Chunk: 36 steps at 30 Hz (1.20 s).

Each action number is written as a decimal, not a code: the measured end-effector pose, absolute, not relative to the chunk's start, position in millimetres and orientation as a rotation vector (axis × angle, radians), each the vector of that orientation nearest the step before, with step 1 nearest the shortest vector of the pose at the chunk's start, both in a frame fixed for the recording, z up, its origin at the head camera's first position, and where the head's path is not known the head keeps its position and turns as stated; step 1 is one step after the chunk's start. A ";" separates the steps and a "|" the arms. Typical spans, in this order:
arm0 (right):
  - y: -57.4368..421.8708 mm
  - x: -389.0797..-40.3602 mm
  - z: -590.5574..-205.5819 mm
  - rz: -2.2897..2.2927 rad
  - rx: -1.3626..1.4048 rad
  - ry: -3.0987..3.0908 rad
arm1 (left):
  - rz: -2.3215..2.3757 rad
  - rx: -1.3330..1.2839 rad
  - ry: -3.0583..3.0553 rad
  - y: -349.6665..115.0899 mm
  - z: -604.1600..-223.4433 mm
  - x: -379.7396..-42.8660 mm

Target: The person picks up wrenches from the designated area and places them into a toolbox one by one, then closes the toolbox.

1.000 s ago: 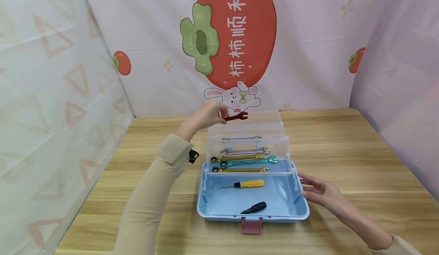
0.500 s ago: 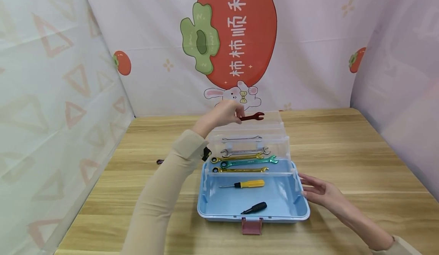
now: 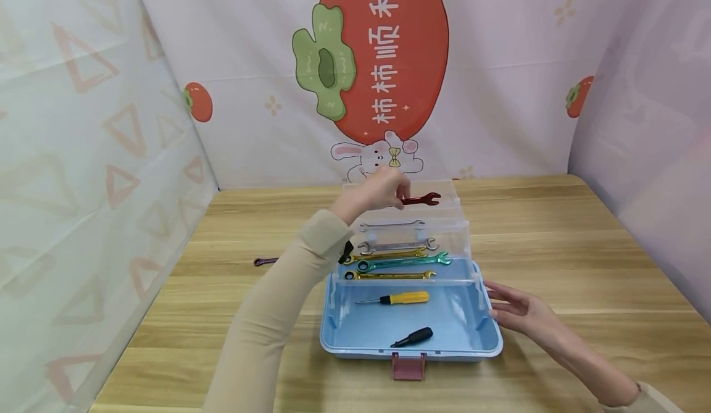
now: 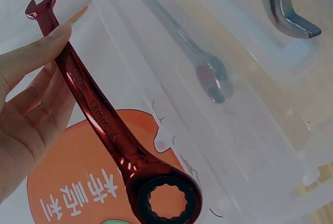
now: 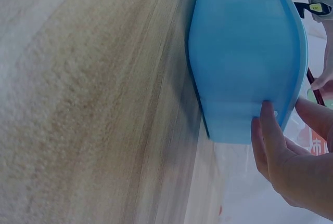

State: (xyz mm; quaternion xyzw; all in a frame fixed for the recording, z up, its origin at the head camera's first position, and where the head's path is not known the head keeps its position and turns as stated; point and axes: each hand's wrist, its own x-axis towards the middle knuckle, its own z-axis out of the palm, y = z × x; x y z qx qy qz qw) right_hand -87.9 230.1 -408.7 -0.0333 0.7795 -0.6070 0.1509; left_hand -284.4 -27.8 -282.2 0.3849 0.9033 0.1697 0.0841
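My left hand (image 3: 383, 189) pinches a red ratcheting combination wrench (image 4: 99, 109) between thumb and fingers near its open end. The wrench hangs over the raised clear trays (image 3: 465, 240) of a light blue toolbox (image 3: 411, 354); its ring end points toward the left wrist camera. "13mm" is stamped on its shaft. In the trays lie two silver wrenches (image 3: 397, 246), a green wrench (image 3: 402, 262) and two gold wrenches (image 3: 391, 275). My right hand (image 3: 519, 309) rests fairly straight fingers (image 5: 270, 125) against the toolbox's right outer wall, its thumb by the rim.
A yellow-handled screwdriver (image 3: 408, 297) and a black-handled screwdriver (image 3: 415, 337) lie in the toolbox's bottom. A purple wrench (image 3: 265, 261) lies on the wooden table (image 3: 561, 246), partly hidden behind my left sleeve. A pink latch (image 3: 408, 367) hangs at the toolbox's front. Printed cloth surrounds the table.
My left hand has carried the red wrench to the right, over the trays, and lately a little lower. The purple wrench has come into sight behind the sleeve. My right hand has stayed put.
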 end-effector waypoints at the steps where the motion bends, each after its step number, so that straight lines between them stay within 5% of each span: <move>1: 230.0 -88.0 -408.7 -1.743 -0.093 2.238 | 0.495 1.150 2.694 -26.9 -283.5 -284.7; 36: 230.6 -88.6 -408.0 -1.733 -0.091 2.229 | 0.443 1.105 2.607 -24.4 -307.4 -290.2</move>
